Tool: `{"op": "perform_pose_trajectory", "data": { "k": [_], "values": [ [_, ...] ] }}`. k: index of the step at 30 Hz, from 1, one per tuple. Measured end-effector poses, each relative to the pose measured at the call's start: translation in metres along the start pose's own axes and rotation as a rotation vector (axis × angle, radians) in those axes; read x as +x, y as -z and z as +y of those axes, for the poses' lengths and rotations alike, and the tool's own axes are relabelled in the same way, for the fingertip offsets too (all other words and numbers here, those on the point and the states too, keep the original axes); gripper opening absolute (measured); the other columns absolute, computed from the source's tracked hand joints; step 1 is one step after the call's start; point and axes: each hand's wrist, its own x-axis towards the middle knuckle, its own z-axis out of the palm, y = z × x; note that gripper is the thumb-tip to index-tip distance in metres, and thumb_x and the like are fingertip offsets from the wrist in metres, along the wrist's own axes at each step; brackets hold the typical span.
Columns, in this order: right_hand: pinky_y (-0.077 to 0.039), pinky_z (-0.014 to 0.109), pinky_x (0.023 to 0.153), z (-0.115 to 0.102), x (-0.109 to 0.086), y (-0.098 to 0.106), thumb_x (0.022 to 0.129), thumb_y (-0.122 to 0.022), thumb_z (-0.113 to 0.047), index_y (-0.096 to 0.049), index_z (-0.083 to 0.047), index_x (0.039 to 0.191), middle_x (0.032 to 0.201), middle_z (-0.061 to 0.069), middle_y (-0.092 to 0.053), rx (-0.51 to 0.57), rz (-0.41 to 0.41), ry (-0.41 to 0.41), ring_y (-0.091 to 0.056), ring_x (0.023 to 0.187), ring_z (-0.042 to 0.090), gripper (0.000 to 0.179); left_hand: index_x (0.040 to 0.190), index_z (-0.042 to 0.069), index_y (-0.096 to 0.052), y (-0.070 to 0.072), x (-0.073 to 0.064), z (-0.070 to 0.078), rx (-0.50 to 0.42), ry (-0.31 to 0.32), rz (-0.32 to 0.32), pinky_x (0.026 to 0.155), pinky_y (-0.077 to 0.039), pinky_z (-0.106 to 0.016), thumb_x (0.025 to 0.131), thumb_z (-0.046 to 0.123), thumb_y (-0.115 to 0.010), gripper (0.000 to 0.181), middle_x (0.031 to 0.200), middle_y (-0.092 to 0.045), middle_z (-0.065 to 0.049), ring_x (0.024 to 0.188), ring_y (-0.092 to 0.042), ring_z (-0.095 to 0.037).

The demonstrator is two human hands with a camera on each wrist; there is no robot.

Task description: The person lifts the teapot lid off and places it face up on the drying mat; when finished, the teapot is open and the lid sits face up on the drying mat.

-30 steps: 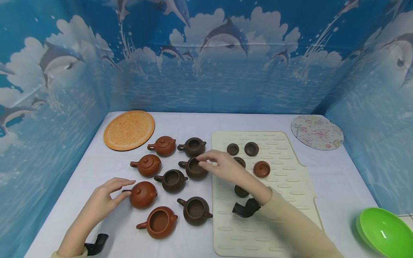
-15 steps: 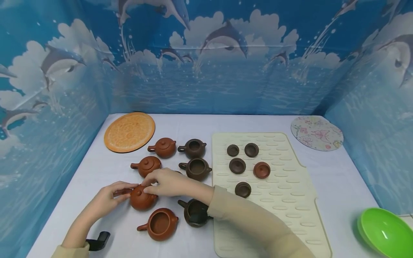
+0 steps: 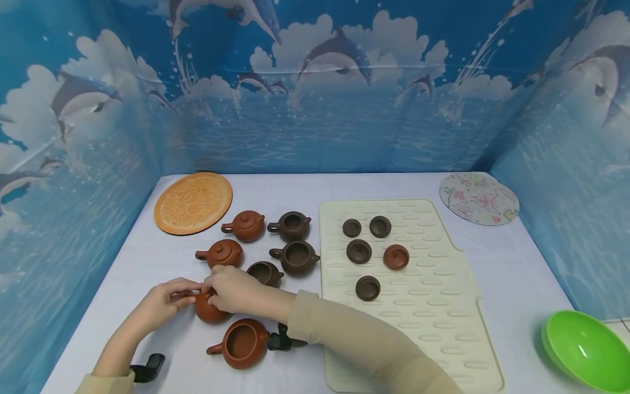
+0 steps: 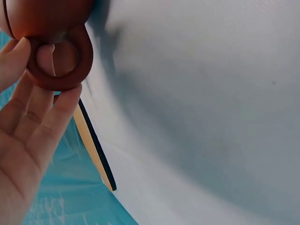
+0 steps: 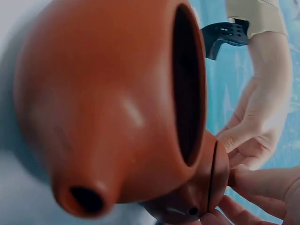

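My left hand (image 3: 155,311) pinches the ring handle (image 4: 85,56) of a red-brown clay teapot (image 3: 209,313) at the left front. In the left wrist view the thumb lies on one side of the ring and the fingers on the other. From the right, my right hand (image 3: 233,289) reaches over the same teapot and pinches the knob of its lid (image 5: 222,171). The lid sits on the pot with a thin dark seam around it. A lidless red-brown teapot (image 3: 242,345) stands just in front, large in the right wrist view.
Two lidded red-brown teapots (image 3: 248,226) and several lidless dark ones (image 3: 298,258) stand behind. Several loose lids (image 3: 359,251) lie on a cream mat (image 3: 418,328). An orange disc (image 3: 193,203), a floral disc (image 3: 479,198) and a green bowl (image 3: 585,350) lie farther out.
My right hand has moved left and forward from a dark lidless teapot onto the red-brown teapot's lid. My left hand, first beside that pot's handle, now grips it.
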Motion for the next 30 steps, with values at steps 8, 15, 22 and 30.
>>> {"op": "perform_pose_trajectory", "data": {
  "k": [8,15,22,30],
  "values": [
    [-0.047,0.01,0.07,-0.004,-0.004,-0.004,0.092,-0.071,-0.025,-0.072,-0.023,0.103,0.101,-0.007,-0.062,-0.066,0.08,0.016,-0.058,0.09,0.001,0.011,0.112,0.001,-0.073,-0.002,0.003,0.001,0.02,0.044,-0.004,0.088,-0.057,-0.046,0.087,-0.002,-0.069,0.026,0.112,-0.07,-0.016,0.109,-0.064,-0.038],
    [-0.043,0.007,0.075,0.0,-0.011,-0.003,0.093,-0.069,-0.021,-0.07,-0.021,0.1,0.101,-0.009,-0.061,0.127,0.121,0.007,-0.054,0.092,-0.002,0.006,0.112,-0.001,-0.072,-0.002,0.001,-0.003,0.007,0.02,0.009,0.085,-0.058,-0.042,0.086,-0.005,-0.069,0.026,0.111,-0.07,-0.017,0.108,-0.065,-0.038],
    [-0.044,0.008,0.08,0.009,-0.033,0.007,0.094,-0.068,-0.026,-0.07,-0.021,0.105,0.105,-0.012,-0.067,0.421,0.166,-0.043,-0.057,0.096,-0.006,0.012,0.115,0.002,-0.072,-0.001,0.001,-0.004,-0.009,0.036,0.0,0.087,-0.057,-0.041,0.088,-0.001,-0.068,0.028,0.111,-0.07,-0.014,0.107,-0.065,-0.035],
    [-0.053,0.017,0.079,0.047,-0.091,0.036,0.094,-0.068,-0.018,-0.07,-0.013,0.109,0.107,0.0,-0.071,0.866,0.185,-0.107,-0.065,0.091,-0.001,0.016,0.118,0.005,-0.072,-0.004,0.0,-0.003,-0.016,0.04,0.001,0.088,-0.057,-0.041,0.088,0.005,-0.07,0.03,0.113,-0.07,-0.012,0.107,-0.065,-0.032]
  ]
}}
